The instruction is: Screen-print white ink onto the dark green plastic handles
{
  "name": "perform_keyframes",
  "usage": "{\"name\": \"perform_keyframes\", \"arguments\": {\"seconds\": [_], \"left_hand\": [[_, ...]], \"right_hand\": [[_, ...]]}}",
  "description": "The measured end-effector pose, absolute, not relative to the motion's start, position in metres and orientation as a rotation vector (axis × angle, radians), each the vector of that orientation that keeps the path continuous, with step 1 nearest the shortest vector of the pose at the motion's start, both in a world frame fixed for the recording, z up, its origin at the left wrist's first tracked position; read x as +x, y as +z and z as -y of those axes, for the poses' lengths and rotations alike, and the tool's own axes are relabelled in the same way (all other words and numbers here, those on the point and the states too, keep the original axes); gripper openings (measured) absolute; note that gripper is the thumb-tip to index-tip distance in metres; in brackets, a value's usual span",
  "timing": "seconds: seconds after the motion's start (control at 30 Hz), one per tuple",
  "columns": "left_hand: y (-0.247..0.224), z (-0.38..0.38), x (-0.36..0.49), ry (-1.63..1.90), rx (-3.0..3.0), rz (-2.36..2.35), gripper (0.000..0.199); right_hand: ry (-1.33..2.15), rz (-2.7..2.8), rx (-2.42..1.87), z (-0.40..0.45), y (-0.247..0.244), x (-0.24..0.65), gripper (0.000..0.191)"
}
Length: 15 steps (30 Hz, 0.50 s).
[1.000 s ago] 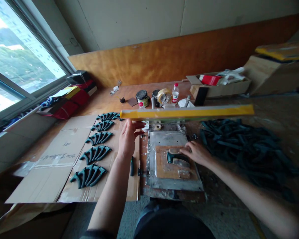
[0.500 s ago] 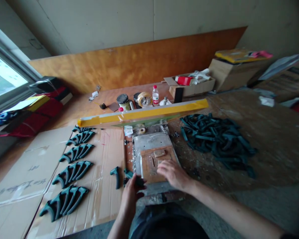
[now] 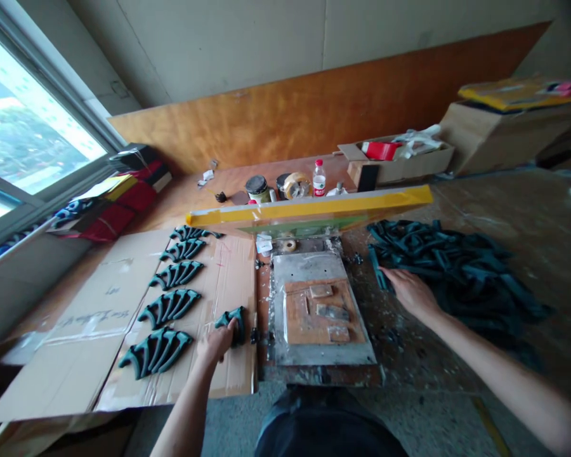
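On the cardboard sheet, my left hand (image 3: 216, 343) has its fingers closed on a dark green curved piece (image 3: 228, 315), beside another such piece (image 3: 240, 327). My right hand (image 3: 409, 289) is at the left edge of the pile of dark green pieces (image 3: 461, 266), its fingertips round one piece (image 3: 380, 277). Fanned rows of similar pieces (image 3: 159, 352) lie on the left part of the cardboard (image 3: 209, 374). Between my hands is a metal plate (image 3: 309, 263) bearing a wooden board (image 3: 295, 330) with small blocks.
A yellow-taped bar (image 3: 314, 204) runs behind the plate. Beyond it stand a jar (image 3: 257, 189), a tape roll (image 3: 296, 185) and a bottle (image 3: 318, 179). An open carton (image 3: 400, 170) is at the back right; red boxes (image 3: 118, 212) are by the window.
My left hand has moved from beside the plate onto the cardboard with a green piece. My right hand has left the wooden board and reached the pile. The view has shifted left.
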<state>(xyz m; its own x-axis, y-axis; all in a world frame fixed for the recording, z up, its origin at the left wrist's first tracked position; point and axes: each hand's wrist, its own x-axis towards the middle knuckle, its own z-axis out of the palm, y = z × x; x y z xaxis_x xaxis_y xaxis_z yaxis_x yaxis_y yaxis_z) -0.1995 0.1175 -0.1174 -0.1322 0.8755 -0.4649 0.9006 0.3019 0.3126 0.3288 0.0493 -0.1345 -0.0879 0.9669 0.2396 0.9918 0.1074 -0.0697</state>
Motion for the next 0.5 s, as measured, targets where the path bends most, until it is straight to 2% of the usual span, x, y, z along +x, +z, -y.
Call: {"name": "perform_keyframes", "arguments": {"seconds": [0.1, 0.2, 0.23, 0.27, 0.33, 0.43, 0.5], "left_hand": [[-0.078, -0.142, -0.185, 0.048, 1.564, -1.961, 0.047], [-0.021, -0.170, -0.148, 0.367, 1.613, -1.818, 0.058], [0.000, -0.177, -0.132, 0.545, 1.612, -1.736, 0.065], [0.020, -0.182, -0.117, 0.875, 1.541, -1.536, 0.071], [0.052, -0.183, -0.093, 1.205, 1.409, -1.196, 0.077], [0.070, -0.164, -0.084, 1.296, 1.283, -1.057, 0.074], [0.059, -0.140, -0.095, 1.241, 1.248, -1.129, 0.072]], "right_hand": [[-0.085, 2.383, -1.580, -0.057, -0.124, 0.253, 0.056], [-0.109, 2.505, -1.332, -0.065, -0.117, 0.192, 0.042], [-0.130, 2.511, -1.311, -0.068, -0.116, 0.179, 0.037], [-0.148, 2.508, -1.310, -0.070, -0.115, 0.170, 0.033], [-0.152, 2.501, -1.323, -0.072, -0.115, 0.163, 0.032], [-0.097, 2.496, -1.328, -0.068, -0.113, 0.176, 0.039], [-0.035, 2.426, -1.395, -0.065, -0.107, 0.196, 0.034]]}}
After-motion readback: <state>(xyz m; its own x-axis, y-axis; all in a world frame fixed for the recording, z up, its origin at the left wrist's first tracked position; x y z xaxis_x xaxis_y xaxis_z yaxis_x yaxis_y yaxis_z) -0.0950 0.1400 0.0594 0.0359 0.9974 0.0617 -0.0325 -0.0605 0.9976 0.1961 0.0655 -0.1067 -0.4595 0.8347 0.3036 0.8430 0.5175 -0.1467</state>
